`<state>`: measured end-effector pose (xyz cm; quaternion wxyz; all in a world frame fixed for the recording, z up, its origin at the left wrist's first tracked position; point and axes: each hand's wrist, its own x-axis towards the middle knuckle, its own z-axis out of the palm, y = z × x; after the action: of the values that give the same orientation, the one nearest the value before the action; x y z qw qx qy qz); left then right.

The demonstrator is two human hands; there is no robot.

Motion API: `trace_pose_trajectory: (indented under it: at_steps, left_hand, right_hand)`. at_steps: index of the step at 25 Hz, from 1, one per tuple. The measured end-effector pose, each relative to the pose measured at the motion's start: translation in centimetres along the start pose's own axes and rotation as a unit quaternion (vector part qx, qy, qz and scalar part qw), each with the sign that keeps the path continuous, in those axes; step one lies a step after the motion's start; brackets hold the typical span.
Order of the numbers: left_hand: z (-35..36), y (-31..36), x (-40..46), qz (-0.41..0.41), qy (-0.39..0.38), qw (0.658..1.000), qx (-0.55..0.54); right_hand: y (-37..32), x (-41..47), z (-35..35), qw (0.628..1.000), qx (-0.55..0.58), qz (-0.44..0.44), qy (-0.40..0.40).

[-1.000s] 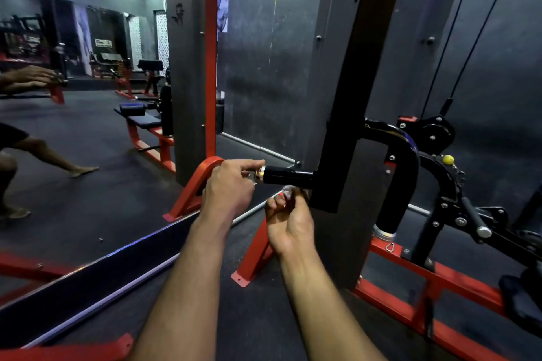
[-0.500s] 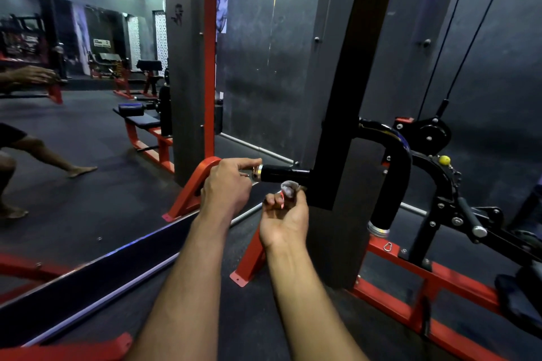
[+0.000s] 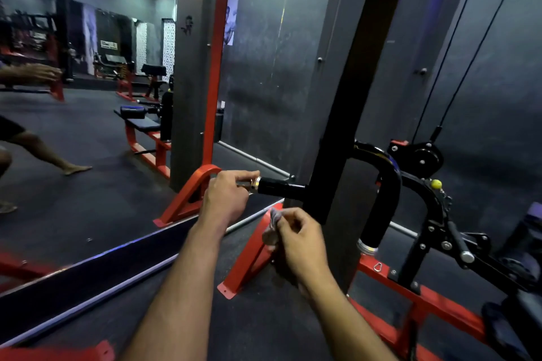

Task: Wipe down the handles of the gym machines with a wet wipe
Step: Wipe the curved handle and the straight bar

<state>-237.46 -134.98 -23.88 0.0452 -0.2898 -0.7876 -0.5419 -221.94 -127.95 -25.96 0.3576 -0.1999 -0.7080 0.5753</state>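
A short black rubber handle [image 3: 280,187] sticks out leftward from the black upright post [image 3: 349,114] of the machine. My left hand [image 3: 227,199] pinches the metal end cap of that handle between thumb and forefinger. My right hand [image 3: 299,239] is below the handle and apart from it, pinching a crumpled greyish wet wipe [image 3: 271,228]. A second, curved black handle [image 3: 381,199] bends down on the right of the post.
A large wall mirror [image 3: 88,126] on the left reflects benches and a person's leg. The red machine frame [image 3: 249,255] runs along the floor below my hands. Cables and a pulley [image 3: 422,155] stand at the right, with a black seat pad at the lower right.
My right hand with the wipe has dropped away from the underside of the short handle and now hangs lower. My left hand stays on the handle's end.
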Motion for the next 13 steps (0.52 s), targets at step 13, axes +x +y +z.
trace_pose_trajectory:
  at_steps: [13]
  left_hand:
    - [0.9,-1.0,-1.3,-0.058,0.014,0.971,-0.232]
  right_hand:
    - [-10.7,12.1,1.6,0.686,-0.686,-0.120,-0.213]
